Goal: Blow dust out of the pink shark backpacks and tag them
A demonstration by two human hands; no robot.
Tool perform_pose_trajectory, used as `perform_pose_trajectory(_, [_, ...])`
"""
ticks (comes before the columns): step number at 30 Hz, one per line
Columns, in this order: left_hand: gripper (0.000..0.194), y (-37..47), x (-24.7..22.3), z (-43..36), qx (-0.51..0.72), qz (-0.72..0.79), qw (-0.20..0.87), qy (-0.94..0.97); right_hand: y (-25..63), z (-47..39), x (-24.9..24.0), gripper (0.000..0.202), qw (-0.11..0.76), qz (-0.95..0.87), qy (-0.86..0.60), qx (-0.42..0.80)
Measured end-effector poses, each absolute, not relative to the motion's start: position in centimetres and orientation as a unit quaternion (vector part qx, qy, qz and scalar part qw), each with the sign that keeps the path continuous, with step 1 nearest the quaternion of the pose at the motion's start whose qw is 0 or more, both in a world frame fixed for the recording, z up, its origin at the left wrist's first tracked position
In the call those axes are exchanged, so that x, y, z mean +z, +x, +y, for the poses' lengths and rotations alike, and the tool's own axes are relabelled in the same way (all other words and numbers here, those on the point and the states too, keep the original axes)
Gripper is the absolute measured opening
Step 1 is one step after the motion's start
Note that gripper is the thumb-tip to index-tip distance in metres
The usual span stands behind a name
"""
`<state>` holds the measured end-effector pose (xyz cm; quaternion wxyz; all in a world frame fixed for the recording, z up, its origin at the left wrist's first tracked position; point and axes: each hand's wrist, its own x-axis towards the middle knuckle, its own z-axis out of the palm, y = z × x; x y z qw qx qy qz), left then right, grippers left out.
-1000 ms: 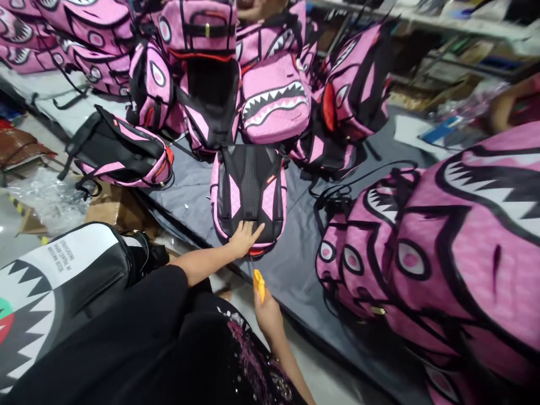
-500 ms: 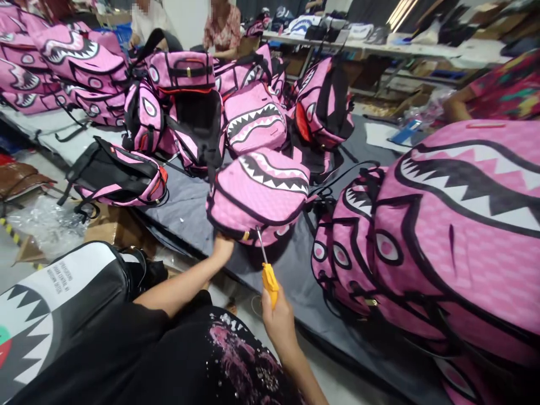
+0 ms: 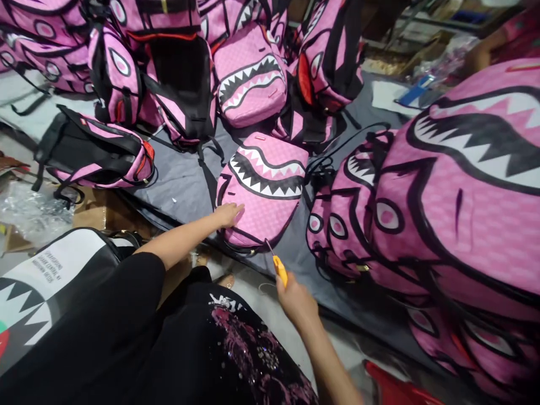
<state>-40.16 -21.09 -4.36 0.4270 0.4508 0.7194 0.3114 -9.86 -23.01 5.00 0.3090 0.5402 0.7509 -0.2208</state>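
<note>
A pink backpack (image 3: 265, 211) with a printed shark mouth lies front side up on the cloth-covered table, close to its front edge. My left hand (image 3: 230, 215) rests on the backpack's lower left side, open, fingers stretched over the pink fabric. In my right hand (image 3: 295, 298), closed around the handle, is a yellow-handled tool (image 3: 280, 270) with a thin metal shaft. The shaft's tip is at the black-trimmed bottom edge of the backpack; whether it touches cannot be made out. My palm hides the lower part of the handle.
Large pink backpacks (image 3: 472, 236) crowd the right side. Several more, including an upright one (image 3: 253, 79), stand behind. A black-backed one (image 3: 99, 149) lies at left. A black-and-white shark bag (image 3: 63, 270) is at my left, beside a cardboard box (image 3: 99, 211). Another person's arm (image 3: 485, 53) shows at upper right.
The view has tipped downward. The backpack now lies flatter, its front facing up. My left hand has moved from under its lower edge onto its front. The tool's tip has shifted rightward along the bottom.
</note>
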Motion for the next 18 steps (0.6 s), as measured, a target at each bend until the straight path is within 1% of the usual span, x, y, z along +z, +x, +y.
perform_pose_trajectory(2, [0.087, -38.9, -5.6, -20.7, 0.213, 0.727, 0.427, 0.494, -10.2, -21.1, 6.4, 0.041, 0.336, 0.762, 0.521, -0.189])
perform_pose_trajectory(4, [0.103, -37.4, -6.2, -20.8, 0.072, 0.726, 0.404, 0.552, -11.0, -19.4, 7.2, 0.037, 0.355, 0.773, 0.501, -0.157])
perform_pose_trajectory(5, [0.107, -36.7, -6.4, -21.0, 0.014, 0.719, 0.386, 0.577, -11.6, -18.8, 7.4, 0.035, 0.361, 0.777, 0.495, -0.144])
perform_pose_trajectory(6, [0.109, -36.1, -6.5, -21.1, -0.018, 0.711, 0.37, 0.598, -12.2, -18.4, 7.4, 0.033, 0.362, 0.782, 0.49, -0.135])
perform_pose_trajectory(7, [0.106, -35.5, -6.6, -21.2, -0.024, 0.701, 0.358, 0.617, -12.8, -18.2, 7.3, 0.032, 0.361, 0.785, 0.487, -0.13])
perform_pose_trajectory(8, [0.1, -35.0, -6.6, -21.4, -0.005, 0.691, 0.352, 0.631, -13.3, -18.2, 7.3, 0.032, 0.358, 0.788, 0.486, -0.125])
perform_pose_trajectory(9, [0.089, -34.6, -6.6, -21.6, 0.04, 0.682, 0.357, 0.637, -13.6, -18.4, 7.3, 0.032, 0.355, 0.789, 0.486, -0.123])
perform_pose_trajectory(11, [0.057, -34.3, -6.3, -21.9, 0.155, 0.669, 0.384, 0.617, -13.5, -19.1, 7.5, 0.034, 0.345, 0.785, 0.497, -0.131])
perform_pose_trajectory(13, [0.026, -34.7, -5.1, -21.9, 0.242, 0.67, 0.406, 0.573, -12.1, -20.1, 8.2, 0.039, 0.308, 0.776, 0.524, -0.168])
perform_pose_trajectory(14, [0.018, -35.2, -4.1, -21.6, 0.272, 0.673, 0.405, 0.556, -11.0, -20.8, 8.5, 0.042, 0.268, 0.772, 0.542, -0.198])
perform_pose_trajectory(15, [0.014, -35.7, -2.9, -21.0, 0.301, 0.679, 0.39, 0.544, -9.9, -21.6, 8.7, 0.044, 0.213, 0.765, 0.561, -0.233])
perform_pose_trajectory(18, [0.014, -37.8, 2.0, -18.1, 0.393, 0.699, 0.292, 0.522, -6.9, -25.1, 8.5, 0.047, 0.015, 0.738, 0.58, -0.344])
